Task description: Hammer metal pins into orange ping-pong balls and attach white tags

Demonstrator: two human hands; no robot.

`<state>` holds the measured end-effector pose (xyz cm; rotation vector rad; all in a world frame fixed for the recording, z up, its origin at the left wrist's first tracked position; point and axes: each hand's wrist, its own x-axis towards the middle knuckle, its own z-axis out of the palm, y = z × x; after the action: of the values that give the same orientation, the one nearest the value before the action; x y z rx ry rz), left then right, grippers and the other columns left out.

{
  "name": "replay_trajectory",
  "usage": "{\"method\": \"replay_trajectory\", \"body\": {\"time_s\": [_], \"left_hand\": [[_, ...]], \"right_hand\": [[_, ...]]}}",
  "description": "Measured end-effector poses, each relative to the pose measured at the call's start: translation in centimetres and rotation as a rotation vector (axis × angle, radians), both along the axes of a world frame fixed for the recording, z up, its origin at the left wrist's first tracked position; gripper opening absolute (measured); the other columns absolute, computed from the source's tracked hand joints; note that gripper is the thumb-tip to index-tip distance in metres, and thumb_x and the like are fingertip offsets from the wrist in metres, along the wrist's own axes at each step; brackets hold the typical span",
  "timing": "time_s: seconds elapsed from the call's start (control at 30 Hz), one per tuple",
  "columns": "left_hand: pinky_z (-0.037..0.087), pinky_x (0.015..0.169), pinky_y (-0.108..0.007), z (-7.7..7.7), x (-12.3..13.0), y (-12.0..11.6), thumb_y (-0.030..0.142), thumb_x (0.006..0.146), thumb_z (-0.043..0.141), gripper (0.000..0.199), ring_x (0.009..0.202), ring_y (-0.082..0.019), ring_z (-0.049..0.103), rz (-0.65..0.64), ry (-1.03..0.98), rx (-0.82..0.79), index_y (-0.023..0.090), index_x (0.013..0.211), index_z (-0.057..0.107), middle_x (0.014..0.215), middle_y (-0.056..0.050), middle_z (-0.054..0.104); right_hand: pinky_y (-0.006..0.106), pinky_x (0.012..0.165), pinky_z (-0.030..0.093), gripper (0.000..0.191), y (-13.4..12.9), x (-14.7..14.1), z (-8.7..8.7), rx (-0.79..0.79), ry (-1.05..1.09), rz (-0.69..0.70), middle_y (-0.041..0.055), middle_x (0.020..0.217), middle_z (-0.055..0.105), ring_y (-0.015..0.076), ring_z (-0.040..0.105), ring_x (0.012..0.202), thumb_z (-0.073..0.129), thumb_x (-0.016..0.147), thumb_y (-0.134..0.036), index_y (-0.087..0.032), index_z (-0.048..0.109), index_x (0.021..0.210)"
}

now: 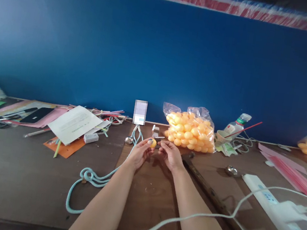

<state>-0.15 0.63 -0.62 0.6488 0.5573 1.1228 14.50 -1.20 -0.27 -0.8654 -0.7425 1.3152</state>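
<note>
Just above the middle of the table, my left hand (142, 153) is closed around a small orange ball (153, 143), which shows a dark mark on its upper left side. Beside it, my right hand (169, 156) has its fingertips pinched together near the ball. Something small and dark shows at those fingertips, too small to name. Behind the hands lies a clear plastic bag (188, 131) full of orange balls. A small white box (155, 131) stands just beyond the fingers. To the left, a shiny metal piece (128, 140) rests near a light blue cord (90, 174).
A phone (140, 112) leans on the blue partition (122, 49). Papers (74, 125) and scissors (18, 114) lie left. A white power strip (279, 212) is right, its cable (199, 214) crossing above my right forearm. A bottle (237, 125) and paper cup (221, 138) stand behind.
</note>
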Motion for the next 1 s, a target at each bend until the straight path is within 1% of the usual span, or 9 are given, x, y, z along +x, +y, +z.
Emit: {"method": "replay_trajectory", "body": {"time_s": [0.2, 0.3, 0.5, 0.7, 0.83, 1.0], "left_hand": [[0.053, 0.061, -0.019, -0.13, -0.14, -0.06, 0.024, 0.073, 0.076, 0.04, 0.066, -0.008, 0.062, 0.003, 0.017, 0.024, 0.014, 0.111, 0.066, 0.089, -0.005, 0.068], [0.052, 0.06, -0.019, -0.07, -0.12, -0.18, 0.025, 0.071, 0.077, 0.044, 0.066, -0.009, 0.063, 0.019, 0.046, 0.017, 0.015, 0.112, 0.064, 0.089, -0.005, 0.068], [0.051, 0.06, -0.019, -0.06, 0.1, -0.37, 0.027, 0.067, 0.08, 0.04, 0.066, -0.009, 0.062, 0.022, 0.08, 0.029, 0.013, 0.1, 0.063, 0.085, -0.005, 0.067], [0.05, 0.06, -0.019, 0.23, 0.08, -0.59, 0.028, 0.065, 0.082, 0.04, 0.065, -0.008, 0.061, 0.041, 0.092, 0.04, 0.014, 0.098, 0.064, 0.084, -0.003, 0.067], [0.05, 0.061, -0.018, 0.29, -0.04, -0.63, 0.028, 0.064, 0.082, 0.04, 0.066, -0.008, 0.061, 0.048, 0.113, 0.054, 0.014, 0.098, 0.065, 0.082, -0.003, 0.067], [0.049, 0.06, -0.017, -0.04, -0.09, -0.38, 0.03, 0.064, 0.082, 0.041, 0.067, -0.008, 0.061, 0.052, 0.099, 0.07, 0.015, 0.099, 0.067, 0.085, -0.003, 0.068]], "right_hand": [[0.016, 0.049, 0.051, 0.032, -0.05, -0.04, 0.09, 0.001, 0.017, -0.038, -0.0022, 0.07, 0.067, 0.006, 0.055, 0.053, 0.087, 0.055, -0.03, -0.019, 0.067, 0.078], [0.016, 0.05, 0.05, 0.032, 0.0, -0.09, -0.06, -0.004, 0.022, -0.027, -0.0016, 0.072, 0.068, 0.006, 0.056, 0.054, 0.086, 0.057, -0.031, -0.018, 0.067, 0.079], [0.014, 0.051, 0.05, 0.029, 0.13, -0.17, -0.49, -0.015, 0.073, 0.021, -0.0029, 0.072, 0.067, 0.0043, 0.055, 0.055, 0.085, 0.061, -0.032, -0.018, 0.069, 0.082], [0.015, 0.053, 0.053, 0.027, 0.0, 0.11, -0.44, -0.062, 0.088, 0.051, 0.0002, 0.081, 0.07, 0.0051, 0.057, 0.057, 0.085, 0.061, -0.029, -0.018, 0.068, 0.078], [0.014, 0.051, 0.052, 0.026, -0.04, 0.36, -0.49, -0.06, 0.087, 0.052, -0.0019, 0.075, 0.068, 0.0044, 0.055, 0.054, 0.085, 0.06, -0.027, -0.019, 0.067, 0.077], [0.014, 0.05, 0.052, 0.026, 0.1, 0.55, -0.59, -0.057, 0.102, 0.053, -0.003, 0.072, 0.066, 0.0038, 0.053, 0.053, 0.085, 0.06, -0.028, -0.019, 0.067, 0.076]]}}
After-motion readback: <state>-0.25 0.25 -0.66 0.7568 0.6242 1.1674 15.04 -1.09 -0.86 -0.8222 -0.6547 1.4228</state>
